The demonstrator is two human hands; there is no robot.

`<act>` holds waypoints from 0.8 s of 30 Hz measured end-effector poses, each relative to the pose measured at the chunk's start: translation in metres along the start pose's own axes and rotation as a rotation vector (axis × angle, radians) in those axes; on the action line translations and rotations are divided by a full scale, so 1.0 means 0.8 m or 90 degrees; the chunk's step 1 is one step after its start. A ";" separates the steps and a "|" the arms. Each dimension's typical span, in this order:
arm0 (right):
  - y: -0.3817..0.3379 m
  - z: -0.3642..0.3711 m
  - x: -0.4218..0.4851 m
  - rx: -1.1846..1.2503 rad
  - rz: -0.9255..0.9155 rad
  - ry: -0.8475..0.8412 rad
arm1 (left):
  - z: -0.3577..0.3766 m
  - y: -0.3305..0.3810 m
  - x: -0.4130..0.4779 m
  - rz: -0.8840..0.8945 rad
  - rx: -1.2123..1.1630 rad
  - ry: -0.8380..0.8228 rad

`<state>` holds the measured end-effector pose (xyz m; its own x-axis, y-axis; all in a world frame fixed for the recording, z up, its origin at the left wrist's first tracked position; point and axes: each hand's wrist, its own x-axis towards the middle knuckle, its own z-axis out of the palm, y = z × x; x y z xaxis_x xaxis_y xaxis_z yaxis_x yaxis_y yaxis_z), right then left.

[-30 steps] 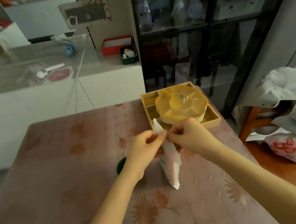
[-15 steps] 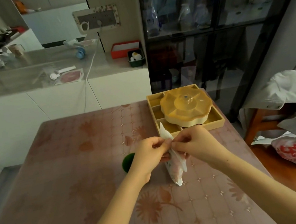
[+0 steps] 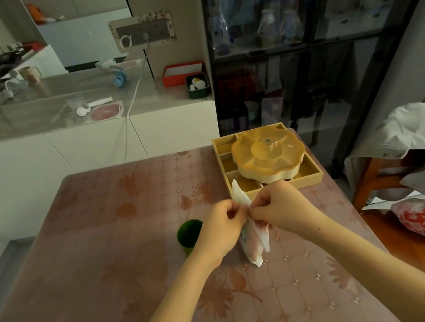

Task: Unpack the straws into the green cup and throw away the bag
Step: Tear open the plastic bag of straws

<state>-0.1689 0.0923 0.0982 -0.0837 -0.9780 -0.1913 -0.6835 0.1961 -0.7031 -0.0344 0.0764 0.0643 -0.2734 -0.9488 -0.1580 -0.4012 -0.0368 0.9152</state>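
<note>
Your left hand and right hand pinch the straw bag between green cup and yellow tray at the tabletop's far-right corner.

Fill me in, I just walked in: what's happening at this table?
A person is pinching the top of a bag of straws with the left hand and right hand, apparently opening it. The green cup stands just left of the hands; no straws show in it yet.
</note>
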 end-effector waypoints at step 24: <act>0.003 -0.034 -0.015 -0.242 -0.003 0.161 | -0.032 0.019 -0.008 0.136 0.395 0.022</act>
<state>-0.1892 0.1021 0.1174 -0.2223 -0.9748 0.0170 -0.8976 0.1978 -0.3938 -0.0160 0.0738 0.0885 -0.3782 -0.9254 0.0251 -0.7738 0.3309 0.5401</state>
